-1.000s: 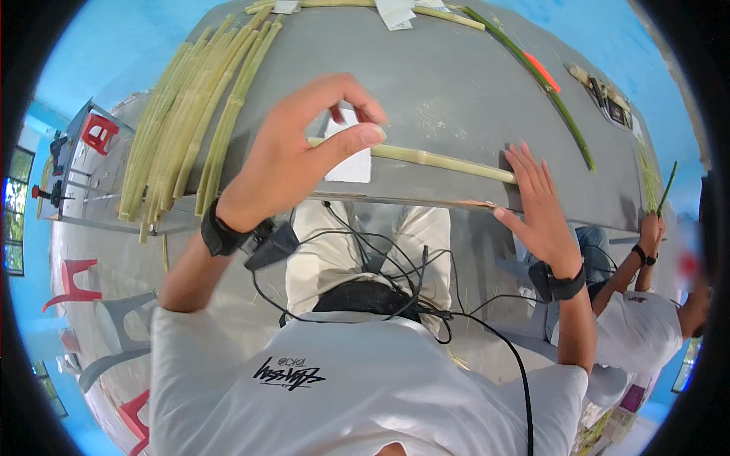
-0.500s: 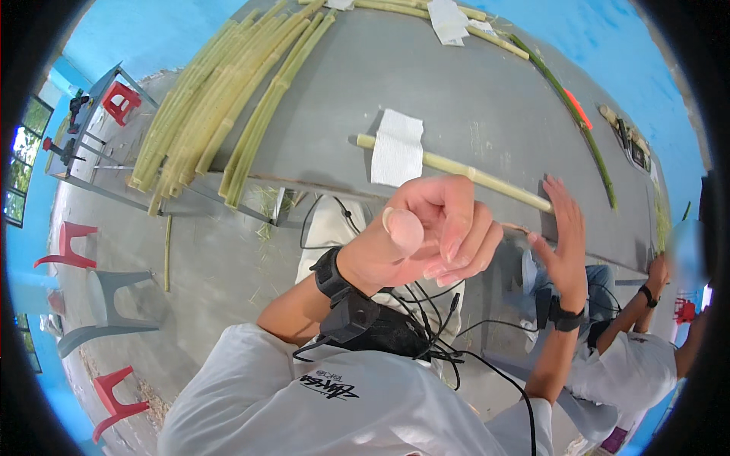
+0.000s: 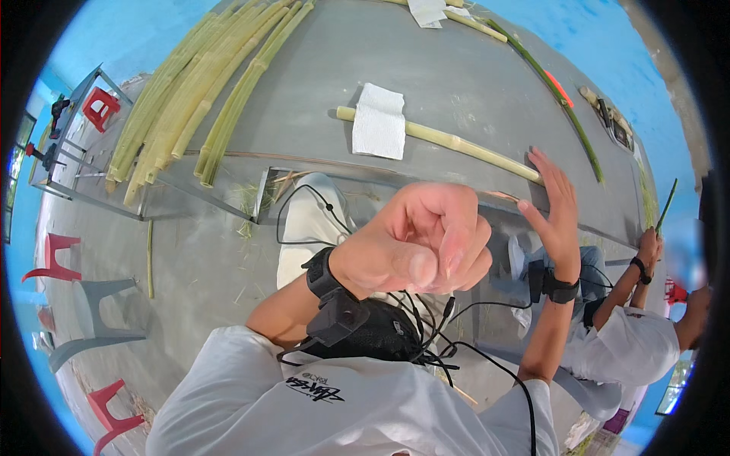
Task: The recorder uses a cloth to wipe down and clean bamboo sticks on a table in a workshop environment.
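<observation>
the only writing near you is black lettering (image 3: 314, 386) on the chest of your white cotton shirt (image 3: 342, 422), upside down from this view. your left hand (image 3: 430, 239) is curled into a loose fist above your lap, thumb folded against the fingers; i can't tell whether anything sits inside it. your right hand (image 3: 557, 201) is released, flat and spread, at the right end of a pale green stick (image 3: 464, 144); whether it touches, i can't tell. that stick is round, smooth and jointed, and lies aslant on the dull grey table (image 3: 319, 91) near its front edge. a square of white, crinkled paper (image 3: 379, 121) is draped over it near its left end. to the left, a bundle of long, ridged sticks (image 3: 194, 99) overhangs the front edge.
</observation>
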`<state>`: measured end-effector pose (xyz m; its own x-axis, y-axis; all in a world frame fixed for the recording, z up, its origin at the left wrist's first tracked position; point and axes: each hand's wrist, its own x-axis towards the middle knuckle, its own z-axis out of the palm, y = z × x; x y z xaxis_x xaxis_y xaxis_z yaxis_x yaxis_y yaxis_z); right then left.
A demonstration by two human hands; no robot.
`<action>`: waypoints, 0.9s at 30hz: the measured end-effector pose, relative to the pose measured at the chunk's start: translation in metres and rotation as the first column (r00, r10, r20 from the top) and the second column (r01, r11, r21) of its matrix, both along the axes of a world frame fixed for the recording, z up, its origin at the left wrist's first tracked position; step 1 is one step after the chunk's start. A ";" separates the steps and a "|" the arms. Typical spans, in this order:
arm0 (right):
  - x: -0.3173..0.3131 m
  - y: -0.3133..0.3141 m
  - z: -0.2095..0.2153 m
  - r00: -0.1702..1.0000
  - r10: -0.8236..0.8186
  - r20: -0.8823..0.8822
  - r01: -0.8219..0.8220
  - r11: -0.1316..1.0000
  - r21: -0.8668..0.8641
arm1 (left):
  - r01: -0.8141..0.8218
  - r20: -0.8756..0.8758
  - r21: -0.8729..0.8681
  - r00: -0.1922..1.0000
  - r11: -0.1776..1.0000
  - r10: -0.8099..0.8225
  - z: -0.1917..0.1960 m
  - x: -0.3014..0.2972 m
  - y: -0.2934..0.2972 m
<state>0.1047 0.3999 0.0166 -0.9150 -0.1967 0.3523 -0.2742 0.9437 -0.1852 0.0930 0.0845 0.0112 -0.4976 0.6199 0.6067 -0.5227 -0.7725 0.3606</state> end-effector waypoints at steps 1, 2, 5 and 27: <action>0.001 0.000 0.000 1.000 -0.007 0.007 0.007 1.000 0.002 | 0.012 0.013 -0.015 1.000 1.000 -0.012 -0.001 0.003 0.001; 0.000 0.000 0.000 1.000 0.003 0.002 -0.003 1.000 -0.004 | 0.018 0.021 -0.013 1.000 1.000 -0.017 -0.002 0.004 0.000; 0.001 0.001 0.000 1.000 0.010 -0.011 -0.010 1.000 -0.006 | -0.027 0.059 -0.038 0.998 0.999 0.030 0.001 0.001 -0.003; 0.001 -0.003 -0.001 0.999 -0.008 -0.045 0.008 1.000 0.000 | -0.911 -0.840 0.314 -0.135 0.267 0.526 0.043 -0.021 -0.043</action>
<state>0.1062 0.3967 0.0159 -0.8999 -0.1897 0.3927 -0.2747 0.9460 -0.1724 0.0722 0.0416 0.0547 -0.2616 0.3935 0.8813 0.9149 -0.1898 0.3563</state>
